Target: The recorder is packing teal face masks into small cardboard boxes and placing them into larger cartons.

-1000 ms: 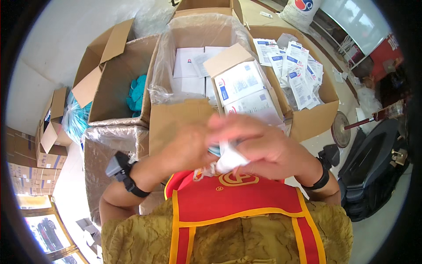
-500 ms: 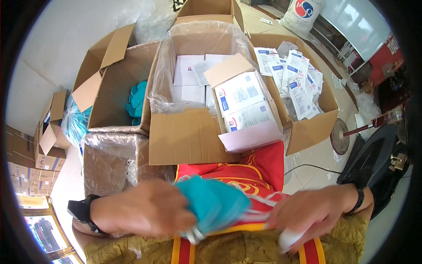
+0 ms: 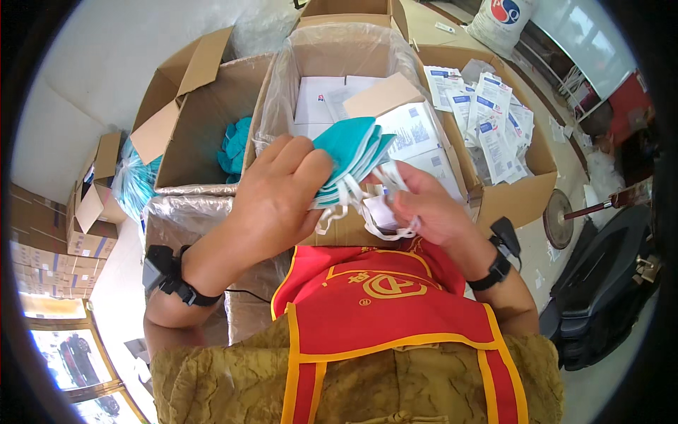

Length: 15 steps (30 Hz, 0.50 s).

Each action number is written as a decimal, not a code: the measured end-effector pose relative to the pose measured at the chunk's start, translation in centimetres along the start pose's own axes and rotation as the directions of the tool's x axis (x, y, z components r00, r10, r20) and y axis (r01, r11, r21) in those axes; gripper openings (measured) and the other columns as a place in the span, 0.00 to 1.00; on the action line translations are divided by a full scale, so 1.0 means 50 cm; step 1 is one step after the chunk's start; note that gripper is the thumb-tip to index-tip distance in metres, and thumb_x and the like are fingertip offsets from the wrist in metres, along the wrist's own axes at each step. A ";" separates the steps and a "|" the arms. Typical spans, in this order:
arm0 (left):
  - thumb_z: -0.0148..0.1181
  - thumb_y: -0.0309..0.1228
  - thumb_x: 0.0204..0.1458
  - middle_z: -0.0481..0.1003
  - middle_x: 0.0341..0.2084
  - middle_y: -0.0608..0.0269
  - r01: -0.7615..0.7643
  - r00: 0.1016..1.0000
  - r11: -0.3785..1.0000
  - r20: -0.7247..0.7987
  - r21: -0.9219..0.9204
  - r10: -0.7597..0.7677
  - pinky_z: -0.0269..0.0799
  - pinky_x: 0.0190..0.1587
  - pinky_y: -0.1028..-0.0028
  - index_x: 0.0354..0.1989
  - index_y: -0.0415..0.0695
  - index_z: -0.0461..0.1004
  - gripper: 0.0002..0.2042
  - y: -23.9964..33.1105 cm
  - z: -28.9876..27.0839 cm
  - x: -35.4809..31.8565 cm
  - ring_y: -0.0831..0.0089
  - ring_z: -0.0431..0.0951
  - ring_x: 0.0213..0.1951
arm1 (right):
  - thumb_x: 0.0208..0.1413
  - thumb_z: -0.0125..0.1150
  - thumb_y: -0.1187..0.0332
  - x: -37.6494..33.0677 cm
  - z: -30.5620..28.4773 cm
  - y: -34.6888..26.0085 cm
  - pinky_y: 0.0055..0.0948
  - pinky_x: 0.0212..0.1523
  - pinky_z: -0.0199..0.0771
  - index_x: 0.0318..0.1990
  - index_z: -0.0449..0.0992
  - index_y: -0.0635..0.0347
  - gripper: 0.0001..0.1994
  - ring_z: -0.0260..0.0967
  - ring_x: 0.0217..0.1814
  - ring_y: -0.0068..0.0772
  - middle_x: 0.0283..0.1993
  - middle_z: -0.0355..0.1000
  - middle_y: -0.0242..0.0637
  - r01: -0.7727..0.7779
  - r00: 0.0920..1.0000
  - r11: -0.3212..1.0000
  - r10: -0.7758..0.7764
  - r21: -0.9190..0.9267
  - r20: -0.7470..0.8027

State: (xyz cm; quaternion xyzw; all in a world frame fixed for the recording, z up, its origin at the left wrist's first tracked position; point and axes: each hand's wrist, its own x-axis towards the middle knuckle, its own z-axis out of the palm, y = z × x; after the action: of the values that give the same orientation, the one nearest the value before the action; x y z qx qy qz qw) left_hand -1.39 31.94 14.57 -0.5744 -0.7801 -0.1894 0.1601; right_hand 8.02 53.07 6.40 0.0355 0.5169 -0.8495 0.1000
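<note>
A stack of teal face masks [image 3: 351, 145] is gripped in my left hand [image 3: 279, 194], folded edges fanned toward the right. White ear loops [image 3: 353, 201] hang from the stack's lower side. My right hand [image 3: 431, 205] is closed, with white loops pinched between thumb and fingers. A small white piece [image 3: 381, 212] shows beside these fingers; I cannot tell whether it is held. Both hands are raised in front of a small open carton [image 3: 417, 131] of white printed packs, which they partly hide. More teal masks [image 3: 234, 147] lie in the carton at the left.
A plastic-lined carton [image 3: 353, 49] holds white boxes. The right carton [image 3: 519, 198] contains several white printed sachets [image 3: 494, 120]. Below the left carton [image 3: 212, 106] stands another lined carton [image 3: 187, 206]. A black chair [image 3: 600, 283] is at the right; stacked cartons [image 3: 53, 247] stand far left.
Both hands have moved up and forward from near my lap, carrying the teal masks above the red apron. The mask stack is now fanned and sharper to see. The view has shifted slightly.
</note>
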 end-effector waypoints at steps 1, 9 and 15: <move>0.62 0.23 0.29 0.64 0.25 0.55 -0.031 0.999 1.000 -0.029 -0.003 0.031 0.66 0.33 0.62 0.30 0.42 0.63 0.17 0.002 0.002 0.004 0.55 0.67 0.31 | 0.52 0.61 0.65 0.010 0.009 0.011 0.12 0.17 0.55 0.52 0.68 0.61 0.20 0.57 0.18 0.10 0.31 0.71 0.27 0.007 0.996 0.998 -0.012 0.062 0.085; 0.64 0.24 0.28 0.66 0.26 0.55 0.036 0.993 0.995 0.108 0.095 -0.047 0.67 0.35 0.63 0.30 0.43 0.63 0.18 -0.028 0.016 -0.014 0.55 0.70 0.33 | 0.53 0.59 0.71 -0.034 0.065 -0.047 0.20 0.30 0.66 0.46 0.73 0.64 0.14 0.69 0.34 0.22 0.36 0.73 0.34 -0.252 0.901 0.849 0.381 -0.465 0.207; 0.64 0.29 0.34 0.69 0.29 0.54 0.082 0.958 0.843 0.275 -0.532 0.080 0.68 0.37 0.59 0.33 0.43 0.65 0.16 0.006 0.094 -0.057 0.53 0.71 0.35 | 0.53 0.61 0.69 -0.040 0.104 -0.065 0.32 0.51 0.63 0.44 0.74 0.63 0.12 0.64 0.52 0.38 0.47 0.68 0.40 0.670 0.725 0.574 -0.370 -0.471 0.580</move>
State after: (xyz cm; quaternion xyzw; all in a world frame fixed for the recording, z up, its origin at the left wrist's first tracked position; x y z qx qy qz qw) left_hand -0.43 31.89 9.15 -0.6168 -0.7106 -0.3156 -0.1221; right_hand 9.53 50.18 11.99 -0.3428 0.7307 -0.5886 -0.0472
